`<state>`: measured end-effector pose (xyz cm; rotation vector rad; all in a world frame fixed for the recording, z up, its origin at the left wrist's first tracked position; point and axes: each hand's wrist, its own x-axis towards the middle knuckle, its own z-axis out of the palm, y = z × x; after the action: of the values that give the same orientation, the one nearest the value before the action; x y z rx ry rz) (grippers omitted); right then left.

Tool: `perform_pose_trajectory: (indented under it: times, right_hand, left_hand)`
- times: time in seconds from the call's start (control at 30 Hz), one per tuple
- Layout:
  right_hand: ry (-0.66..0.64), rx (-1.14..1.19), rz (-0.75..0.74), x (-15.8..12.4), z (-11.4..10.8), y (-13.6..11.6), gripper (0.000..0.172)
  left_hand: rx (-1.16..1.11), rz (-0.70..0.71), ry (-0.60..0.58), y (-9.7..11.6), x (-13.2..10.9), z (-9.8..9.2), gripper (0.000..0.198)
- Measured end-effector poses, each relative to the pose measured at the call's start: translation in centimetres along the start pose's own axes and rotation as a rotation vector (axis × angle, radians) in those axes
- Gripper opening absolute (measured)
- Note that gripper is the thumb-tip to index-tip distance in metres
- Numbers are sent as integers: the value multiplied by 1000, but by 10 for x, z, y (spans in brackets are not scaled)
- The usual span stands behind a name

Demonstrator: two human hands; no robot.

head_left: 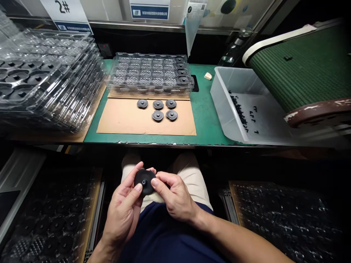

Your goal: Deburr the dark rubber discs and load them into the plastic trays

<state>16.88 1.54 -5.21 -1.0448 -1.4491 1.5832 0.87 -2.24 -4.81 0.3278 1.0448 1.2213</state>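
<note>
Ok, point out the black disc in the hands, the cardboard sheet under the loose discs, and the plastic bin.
Black disc (144, 181): head view, at its raised central hub.
Cardboard sheet (123, 117): head view, on its bare left part.
Plastic bin (221, 100): head view, on its left wall.

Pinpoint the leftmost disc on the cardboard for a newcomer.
On the green bench, find the tan cardboard sheet. Five loose dark discs lie there in two rows. Pick the leftmost disc: the only one without another directly in front or behind.
</note>
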Motion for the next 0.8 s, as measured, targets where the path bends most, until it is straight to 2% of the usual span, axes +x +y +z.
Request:
perform_pose_trajectory:
  times: [0.1, 0.2, 0.33, 0.43, 0.5, 0.7, 0.8]
  right_hand:
    - [11, -28, -8, -2, 1, 2, 46]
    - [-28, -70, -89, -4, 4, 5, 48]
    - [-98, -125, -163, -7, 10, 9, 43]
    - [-91, -180, -170, -8, 12, 12, 42]
    - [-86, -201, -174, -8, 11, 12, 45]
    - [-77, -89, 32, -7, -2, 12, 51]
    - [-40, -9, 130, -6, -9, 18, 56]
  left_hand:
    - [31, 35, -28, -8, -2, 0, 64]
    - [75, 66, 43, -14, 0, 0, 67]
    - [64, 67, 170, -16, 7, 1, 49]
    - [58, 33, 166, -13, 14, 0, 33]
    - [68, 3, 155, -11, 20, -4, 30]
    - [92, -75, 184, -10, 29, -22, 37]
    - [100, -63, 210, -8, 26, -29, 28]
